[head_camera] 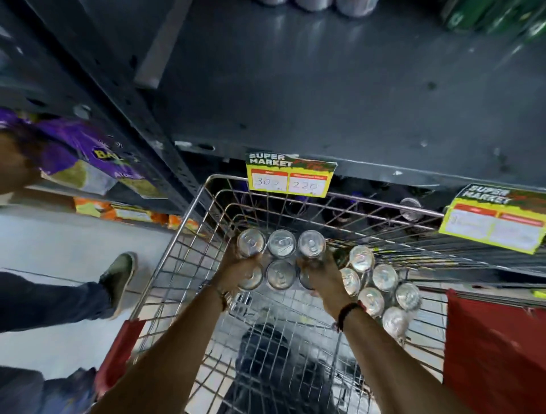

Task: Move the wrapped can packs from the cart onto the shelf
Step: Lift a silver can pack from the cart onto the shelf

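A wrapped pack of silver-topped cans (pixel 280 260) stands in the wire cart (pixel 183 236), near its front wall. My left hand (pixel 239 270) grips the pack's left side and my right hand (pixel 320 273) grips its right side, fingers over the can tops. A second wrapped can pack (pixel 381 288) lies in the cart just to the right, touching my right wrist area. The dark metal shelf (pixel 325 97) stretches above and beyond the cart, mostly bare, with can bottoms (pixel 313 3) at its far edge.
Two yellow price tags (pixel 291 180) (pixel 493 224) hang from the shelf's front edge over the cart. Another person's leg and shoe (pixel 118 280) stand on the left, holding purple bags (pixel 76 147). A red panel (pixel 493 342) sits at right. Green packs (pixel 496 14) are top right.
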The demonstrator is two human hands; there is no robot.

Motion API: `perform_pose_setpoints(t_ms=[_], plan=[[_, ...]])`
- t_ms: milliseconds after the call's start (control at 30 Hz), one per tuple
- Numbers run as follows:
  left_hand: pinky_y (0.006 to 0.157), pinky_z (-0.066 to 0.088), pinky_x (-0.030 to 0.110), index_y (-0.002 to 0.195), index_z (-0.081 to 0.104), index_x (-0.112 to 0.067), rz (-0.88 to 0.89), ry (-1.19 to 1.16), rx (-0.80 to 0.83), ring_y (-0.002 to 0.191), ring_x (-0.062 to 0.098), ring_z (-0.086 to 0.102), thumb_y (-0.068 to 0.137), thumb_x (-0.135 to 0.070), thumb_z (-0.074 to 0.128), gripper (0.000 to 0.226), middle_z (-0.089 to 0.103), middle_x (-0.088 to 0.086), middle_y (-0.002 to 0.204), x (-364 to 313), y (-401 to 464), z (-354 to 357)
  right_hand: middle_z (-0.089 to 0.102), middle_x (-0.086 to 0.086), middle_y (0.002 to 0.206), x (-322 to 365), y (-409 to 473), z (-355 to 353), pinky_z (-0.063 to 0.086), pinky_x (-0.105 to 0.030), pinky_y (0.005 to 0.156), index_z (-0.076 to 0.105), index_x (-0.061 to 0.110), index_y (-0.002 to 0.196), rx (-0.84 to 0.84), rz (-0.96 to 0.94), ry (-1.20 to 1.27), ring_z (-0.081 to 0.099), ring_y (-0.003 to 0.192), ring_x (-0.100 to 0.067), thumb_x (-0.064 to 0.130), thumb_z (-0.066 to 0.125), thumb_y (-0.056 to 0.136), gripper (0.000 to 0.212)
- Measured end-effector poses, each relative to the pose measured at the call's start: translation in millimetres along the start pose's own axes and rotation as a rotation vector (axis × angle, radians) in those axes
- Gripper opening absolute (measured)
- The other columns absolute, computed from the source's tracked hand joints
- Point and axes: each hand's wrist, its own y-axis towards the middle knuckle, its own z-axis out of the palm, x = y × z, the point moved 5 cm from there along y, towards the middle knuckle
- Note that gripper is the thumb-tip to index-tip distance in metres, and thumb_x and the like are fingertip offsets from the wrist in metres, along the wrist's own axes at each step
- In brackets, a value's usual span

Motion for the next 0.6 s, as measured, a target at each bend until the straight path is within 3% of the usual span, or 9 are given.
perform_pose_setpoints(t_ms=[67, 133, 200, 333, 400, 500, 533, 600], plan=[[0.062, 0.047, 0.026, 0.127, 0.038, -0.017, -0.079, -0.046, 0.003, 0.094, 0.020, 0.055, 0.083, 0.001, 0.056, 0.051, 0.059, 0.003, 0.109, -4, -19, 0, 0.065, -0.010, 0.107, 8, -21, -6, 0.048, -0.036, 0.092, 0.033, 0.008, 0.132, 0.011, -0.015, -0.068, 0.061, 0.095, -0.022, 0.024, 0.057, 0.087, 0.054], [0.067, 0.046, 0.030, 0.128, 0.038, -0.016, -0.107, -0.091, -0.005, 0.102, 0.025, 0.053, 0.082, 0.002, 0.055, 0.053, 0.056, 0.009, 0.119, -17, -42, 0, 0.062, -0.023, 0.116, 14, -42, -13, 0.050, -0.020, 0.070, 0.023, 0.013, 0.140, -0.001, -0.039, -0.059, 0.065, 0.091, -0.013, 0.028, 0.064, 0.081, 0.073], [0.070, 0.050, 0.033, 0.126, 0.041, -0.015, -0.108, -0.131, 0.003, 0.100, 0.025, 0.056, 0.081, 0.003, 0.056, 0.051, 0.057, 0.011, 0.120, -41, -66, 1, 0.063, -0.025, 0.112, 30, -70, -25, 0.047, -0.012, 0.060, 0.021, 0.015, 0.142, -0.008, -0.095, -0.091, 0.064, 0.078, 0.000, 0.028, 0.064, 0.081, 0.075], [0.091, 0.047, 0.057, 0.115, 0.049, -0.013, -0.133, -0.161, 0.035, 0.109, 0.035, 0.057, 0.079, 0.003, 0.058, 0.041, 0.059, 0.019, 0.123, -91, -117, 4, 0.064, -0.018, 0.112, 72, -128, -48, 0.053, -0.023, 0.073, 0.032, 0.011, 0.138, -0.050, -0.288, -0.175, 0.063, 0.079, -0.002, 0.034, 0.066, 0.079, 0.072], [0.095, 0.045, 0.057, 0.109, 0.052, -0.014, -0.100, -0.123, 0.040, 0.108, 0.033, 0.057, 0.079, 0.000, 0.059, 0.034, 0.059, 0.018, 0.121, -120, -140, 2, 0.068, -0.001, 0.095, 96, -157, -59, 0.047, -0.010, 0.067, 0.040, 0.011, 0.133, -0.096, -0.399, -0.241, 0.062, 0.082, -0.005, 0.035, 0.065, 0.078, 0.065], [0.079, 0.054, 0.049, 0.103, 0.054, -0.016, -0.047, -0.032, 0.111, 0.086, 0.027, 0.064, 0.083, -0.008, 0.057, 0.022, 0.064, 0.010, 0.095, -163, -173, 3, 0.060, 0.007, 0.078, 136, -197, -77, 0.045, -0.003, 0.057, 0.050, 0.010, 0.121, -0.141, -0.516, -0.320, 0.063, 0.068, 0.001, 0.034, 0.065, 0.079, 0.051], [0.065, 0.058, 0.039, 0.095, 0.057, -0.018, -0.007, -0.044, 0.136, 0.071, 0.021, 0.067, 0.084, -0.005, 0.055, 0.017, 0.066, 0.006, 0.084, -179, -182, 3, 0.059, 0.006, 0.077, 149, -208, -82, 0.050, -0.008, 0.064, 0.053, 0.010, 0.114, -0.145, -0.557, -0.336, 0.064, 0.068, -0.003, 0.034, 0.065, 0.079, 0.045], [0.048, 0.055, 0.027, 0.086, 0.060, -0.018, 0.069, -0.083, 0.171, 0.049, 0.012, 0.065, 0.084, 0.001, 0.051, 0.021, 0.070, 0.001, 0.063, -211, -197, 5, 0.066, -0.007, 0.087, 177, -228, -91, 0.056, -0.043, 0.079, 0.057, 0.011, 0.103, -0.146, -0.605, -0.337, 0.065, 0.085, -0.027, 0.036, 0.065, 0.077, 0.037]])
